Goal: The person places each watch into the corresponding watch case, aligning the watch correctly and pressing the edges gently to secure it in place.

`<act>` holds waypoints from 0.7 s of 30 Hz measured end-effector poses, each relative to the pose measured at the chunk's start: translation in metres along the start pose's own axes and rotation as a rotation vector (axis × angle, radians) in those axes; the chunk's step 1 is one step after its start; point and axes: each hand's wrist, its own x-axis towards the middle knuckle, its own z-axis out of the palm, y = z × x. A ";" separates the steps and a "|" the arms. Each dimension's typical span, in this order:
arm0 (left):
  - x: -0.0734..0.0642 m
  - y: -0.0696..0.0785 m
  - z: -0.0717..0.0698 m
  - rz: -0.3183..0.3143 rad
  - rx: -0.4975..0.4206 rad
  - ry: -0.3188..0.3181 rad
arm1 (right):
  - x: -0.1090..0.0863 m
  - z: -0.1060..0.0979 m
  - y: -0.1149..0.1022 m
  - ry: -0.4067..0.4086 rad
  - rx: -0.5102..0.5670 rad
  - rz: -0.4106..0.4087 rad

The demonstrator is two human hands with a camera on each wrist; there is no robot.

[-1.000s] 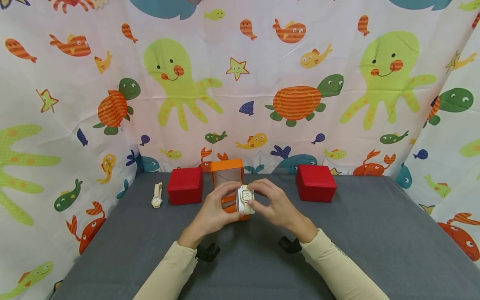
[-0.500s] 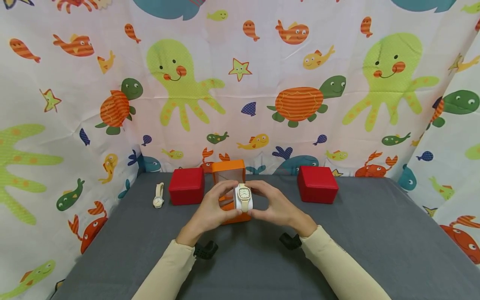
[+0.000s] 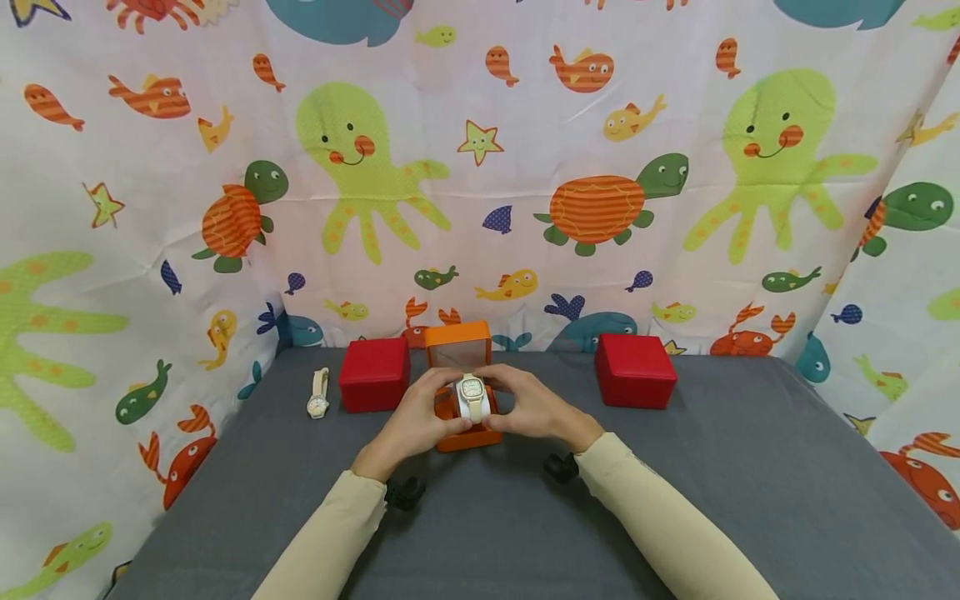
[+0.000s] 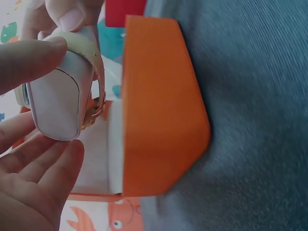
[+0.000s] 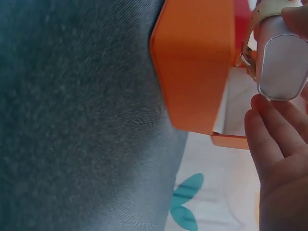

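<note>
A cream-strapped wristwatch [image 3: 472, 388] with a squarish dial is wrapped round a white watch cushion [image 4: 55, 103]. My left hand [image 3: 416, 421] grips the cushion's left end between thumb and fingers, while my right hand [image 3: 536, 408] holds the right end the same way. Directly beneath is an orange watch box [image 3: 468, 443], its lid raised at the back and its pale lining [image 5: 238, 98] showing. In both wrist views the cushion hangs over the box opening, dial tipped toward me, with the gold-coloured buckle [image 4: 96, 108] on the strap's underside.
A closed red box [image 3: 375, 375] stands left of the orange one, and another red box [image 3: 636, 371] to its right. At the far left lies a second watch [image 3: 318, 396]. A sea-animal curtain [image 3: 480, 200] hangs behind the grey table [image 3: 480, 525].
Both hands have carried the watch on its cushion left and over the orange box. The right thumb, earlier on the watch face, now presses the cushion's side.
</note>
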 end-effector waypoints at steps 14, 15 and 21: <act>0.008 -0.020 0.005 -0.101 0.087 -0.034 | 0.016 0.006 0.017 -0.066 -0.039 0.035; 0.008 -0.021 0.006 -0.104 0.094 -0.037 | 0.016 0.006 0.018 -0.071 -0.047 0.040; 0.011 -0.024 0.007 -0.107 0.124 -0.053 | 0.017 0.006 0.020 -0.097 -0.071 0.070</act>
